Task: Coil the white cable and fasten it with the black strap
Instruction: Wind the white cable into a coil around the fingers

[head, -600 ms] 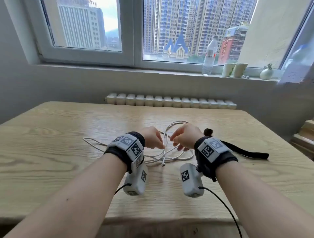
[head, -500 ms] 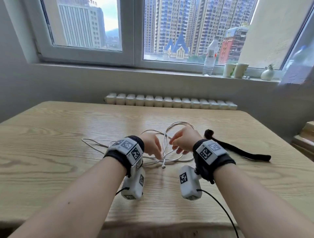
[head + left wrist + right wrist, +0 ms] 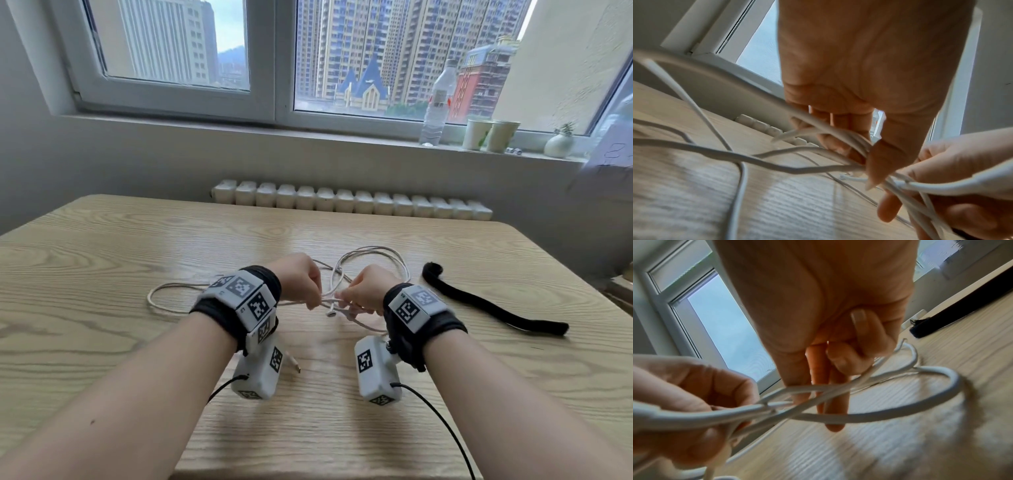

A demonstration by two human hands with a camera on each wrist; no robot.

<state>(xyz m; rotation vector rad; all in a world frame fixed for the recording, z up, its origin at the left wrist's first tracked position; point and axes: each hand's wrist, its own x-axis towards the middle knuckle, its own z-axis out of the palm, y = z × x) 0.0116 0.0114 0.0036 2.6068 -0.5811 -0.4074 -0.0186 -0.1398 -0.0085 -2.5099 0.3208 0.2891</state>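
Note:
The white cable (image 3: 373, 253) lies in loose loops on the wooden table (image 3: 102, 260), with one loop trailing left (image 3: 161, 303). My left hand (image 3: 313, 298) pinches several gathered strands (image 3: 855, 146) between thumb and fingers. Close to its right, my right hand (image 3: 346, 298) curls its fingers round a strand (image 3: 869, 369) of the same bundle. One white plug (image 3: 330, 313) hangs just below the two hands. Another plug end (image 3: 294, 365) lies by my left wrist. The black strap (image 3: 493, 308) lies flat on the table, to the right of my right hand and apart from it.
A white radiator (image 3: 349, 202) runs behind the table's far edge. On the window sill stand a water bottle (image 3: 438, 102), two cups (image 3: 489, 135) and a small vase (image 3: 558, 144). Black leads (image 3: 442, 425) run from the wrist cameras towards me.
Both hands have come closer together and a little towards me, drawing the cable strands into a bundle held between them. The black strap has not moved.

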